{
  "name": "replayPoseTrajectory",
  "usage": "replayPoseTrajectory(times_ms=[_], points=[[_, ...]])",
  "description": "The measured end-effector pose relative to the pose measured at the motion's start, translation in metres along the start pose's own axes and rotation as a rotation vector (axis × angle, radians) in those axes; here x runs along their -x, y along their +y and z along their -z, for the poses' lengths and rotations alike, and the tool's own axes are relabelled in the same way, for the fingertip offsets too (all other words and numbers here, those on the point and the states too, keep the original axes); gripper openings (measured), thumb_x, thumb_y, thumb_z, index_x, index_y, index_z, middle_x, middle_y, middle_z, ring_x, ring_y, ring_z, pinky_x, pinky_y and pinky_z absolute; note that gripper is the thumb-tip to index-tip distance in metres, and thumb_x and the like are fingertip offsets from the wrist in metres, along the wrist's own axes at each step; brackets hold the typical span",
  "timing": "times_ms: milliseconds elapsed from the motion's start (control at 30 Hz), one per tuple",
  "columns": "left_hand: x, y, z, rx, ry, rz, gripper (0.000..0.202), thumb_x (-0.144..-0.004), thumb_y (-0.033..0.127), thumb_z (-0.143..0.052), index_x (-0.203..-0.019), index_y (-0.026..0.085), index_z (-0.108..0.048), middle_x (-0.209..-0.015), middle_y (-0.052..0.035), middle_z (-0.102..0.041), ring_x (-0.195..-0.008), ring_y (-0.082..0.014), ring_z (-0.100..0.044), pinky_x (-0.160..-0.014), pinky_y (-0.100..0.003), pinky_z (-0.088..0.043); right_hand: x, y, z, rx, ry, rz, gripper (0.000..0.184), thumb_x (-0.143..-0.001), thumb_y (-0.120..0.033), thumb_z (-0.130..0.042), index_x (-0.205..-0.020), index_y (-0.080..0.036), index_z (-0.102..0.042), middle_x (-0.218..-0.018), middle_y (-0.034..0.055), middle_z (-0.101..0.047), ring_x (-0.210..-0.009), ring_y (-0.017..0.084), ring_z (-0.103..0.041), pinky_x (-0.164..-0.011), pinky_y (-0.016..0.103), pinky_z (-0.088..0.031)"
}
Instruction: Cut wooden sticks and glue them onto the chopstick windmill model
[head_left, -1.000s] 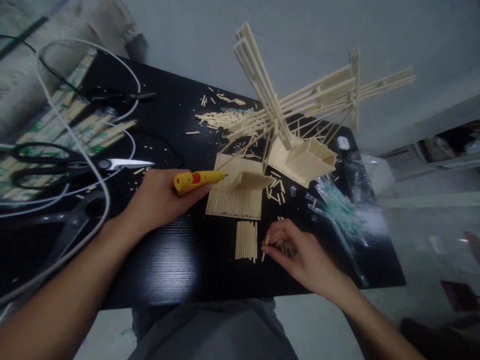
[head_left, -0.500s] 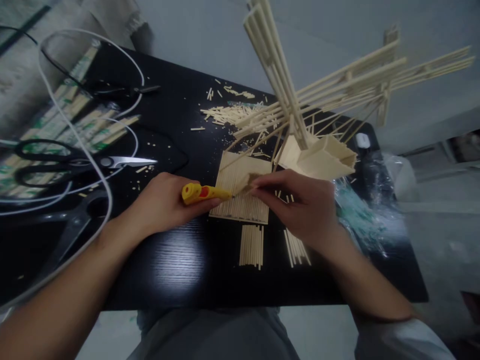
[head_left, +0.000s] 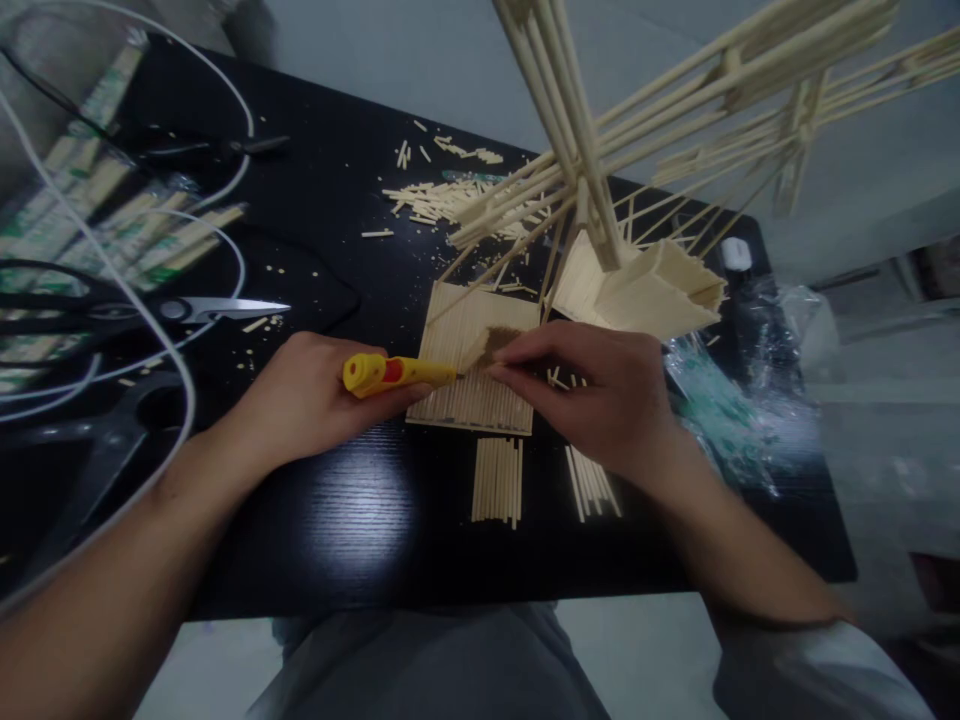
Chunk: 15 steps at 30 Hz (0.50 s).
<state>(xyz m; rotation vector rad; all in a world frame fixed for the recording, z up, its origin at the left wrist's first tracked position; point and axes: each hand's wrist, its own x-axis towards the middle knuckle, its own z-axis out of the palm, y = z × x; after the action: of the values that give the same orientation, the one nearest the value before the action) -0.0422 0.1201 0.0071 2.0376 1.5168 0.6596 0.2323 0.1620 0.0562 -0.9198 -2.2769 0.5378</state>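
Over the flat stick panel [head_left: 469, 400] on the black table [head_left: 360, 530], the left hand [head_left: 300, 400] is wrapped tight around a yellow glue gun [head_left: 394, 372]. Its long axis lies left-to-right, nozzle pointing right. Meanwhile the right hand [head_left: 600, 400] pinches a small stick piece [head_left: 501, 342] just off the nozzle tip, pretty much touching. Loose stick bundles [head_left: 496, 480] sit nearer the body.

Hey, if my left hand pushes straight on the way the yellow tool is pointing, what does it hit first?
Probably the small stick piece pinched by the right hand: the yellow tool in the left hand points straight at it, over the flat stick panel. Depth is unclear.
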Motion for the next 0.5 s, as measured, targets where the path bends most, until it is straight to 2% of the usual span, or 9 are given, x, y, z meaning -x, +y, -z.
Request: replayPoseTrajectory(times_ms=[233,500], points=[[0.001,0.002,0.001,0.046,0.01,0.025,0.051,-0.087,0.061,-0.073,-0.058,0.022,-0.059,-0.05,0.0024,-0.054,-0.044,-0.0106,-0.042,-0.046,-0.031,-0.027,0.002,0.0,-0.007,-0.043,-0.026,-0.024,0.008,-0.096,-0.027,-0.08,-0.091,-0.023,-0.076,-0.091,0.0001,-0.084,-0.08,0.016,-0.08,-0.074,0.028,-0.065],[0.003,0.002,0.004,0.047,-0.001,0.095,0.054,-0.088,0.066,-0.07,-0.057,0.023,-0.06,-0.047,0.003,-0.05,-0.042,-0.0105,-0.04,-0.044,-0.03,-0.027,0.002,0.002,-0.011,-0.045,-0.025,0.013,0.008,-0.095,-0.018,-0.081,-0.09,-0.021,-0.075,-0.089,0.0009,-0.083,-0.081,0.017,-0.08,-0.074,0.027,-0.063]])
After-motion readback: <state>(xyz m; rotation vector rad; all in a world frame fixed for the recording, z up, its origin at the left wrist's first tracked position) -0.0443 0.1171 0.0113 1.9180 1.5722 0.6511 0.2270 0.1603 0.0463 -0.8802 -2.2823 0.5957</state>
